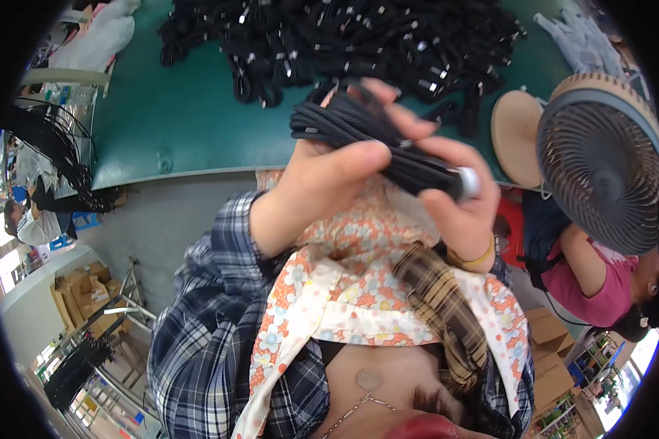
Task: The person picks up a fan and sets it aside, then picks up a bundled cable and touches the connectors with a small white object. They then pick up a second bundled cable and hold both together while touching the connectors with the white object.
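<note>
A coiled bundle of black braided cables point(344, 121) is held up between my hands, over the table's near edge. My left hand point(326, 172) is closed round its left part, thumb lying across the front. At the bundle's right end, my right hand point(465, 212) has its fingers bent over the cables and its thumb below. A small white piece point(467, 183) shows by those right fingers; whether it belongs to the cable or covers a fingertip I cannot tell. Beyond my hands lies a large heap of black coiled cables point(359, 47) with shiny metal plug ends.
The heap rests on a green table point(190, 132). A grey fan point(600, 161) with a round beige base point(516, 139) stands at the right. Past it sits a person in a pink top point(600, 285). Black cables point(55, 154) hang at the far left, and cardboard boxes point(88, 296) stand lower left.
</note>
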The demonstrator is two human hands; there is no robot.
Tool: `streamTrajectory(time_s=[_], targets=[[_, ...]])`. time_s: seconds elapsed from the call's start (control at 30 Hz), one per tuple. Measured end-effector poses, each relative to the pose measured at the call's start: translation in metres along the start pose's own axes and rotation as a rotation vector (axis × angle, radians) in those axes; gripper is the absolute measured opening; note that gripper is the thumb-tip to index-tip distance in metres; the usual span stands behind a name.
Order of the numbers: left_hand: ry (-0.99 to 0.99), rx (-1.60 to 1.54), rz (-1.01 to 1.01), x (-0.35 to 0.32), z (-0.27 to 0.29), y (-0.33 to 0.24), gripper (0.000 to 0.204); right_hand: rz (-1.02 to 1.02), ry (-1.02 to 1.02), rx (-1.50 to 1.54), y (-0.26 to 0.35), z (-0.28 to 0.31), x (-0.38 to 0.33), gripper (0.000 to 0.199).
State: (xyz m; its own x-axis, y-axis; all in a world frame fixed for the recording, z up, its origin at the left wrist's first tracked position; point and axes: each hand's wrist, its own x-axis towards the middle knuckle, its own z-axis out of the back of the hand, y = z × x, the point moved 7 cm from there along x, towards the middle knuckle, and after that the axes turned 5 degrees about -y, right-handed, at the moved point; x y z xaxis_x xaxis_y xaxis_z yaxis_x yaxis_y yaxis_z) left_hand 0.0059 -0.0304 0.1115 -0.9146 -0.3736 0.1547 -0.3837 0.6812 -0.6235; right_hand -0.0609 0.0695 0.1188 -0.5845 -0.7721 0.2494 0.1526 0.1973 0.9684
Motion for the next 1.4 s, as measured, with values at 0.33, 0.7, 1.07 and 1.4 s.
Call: streamTrajectory(time_s=[0.33, 0.7, 1.07, 1.4], targets=[[-0.661, 0.006, 0.937, -0.025, 0.089, 0.056, 0.015, -0.459, -0.271, 0.000, -0.121, 0.059, -0.022, 0.015], [-0.289, 1.529, -0.048, 0.156, 0.102, -0.037, 0.059, -0.370, -0.346, -0.065, -0.128, 0.062, -0.021, 0.009], [-0.505, 2.420, -0.066, 0.148, 0.107, -0.033, 0.070, -0.149, -0.279, -0.367, -0.122, 0.055, -0.026, 0.007], [-0.515, 2.341, -0.026, 0.168, 0.126, -0.040, 0.062, -0.115, -0.306, -0.382, -0.119, 0.053, -0.026, 0.006]])
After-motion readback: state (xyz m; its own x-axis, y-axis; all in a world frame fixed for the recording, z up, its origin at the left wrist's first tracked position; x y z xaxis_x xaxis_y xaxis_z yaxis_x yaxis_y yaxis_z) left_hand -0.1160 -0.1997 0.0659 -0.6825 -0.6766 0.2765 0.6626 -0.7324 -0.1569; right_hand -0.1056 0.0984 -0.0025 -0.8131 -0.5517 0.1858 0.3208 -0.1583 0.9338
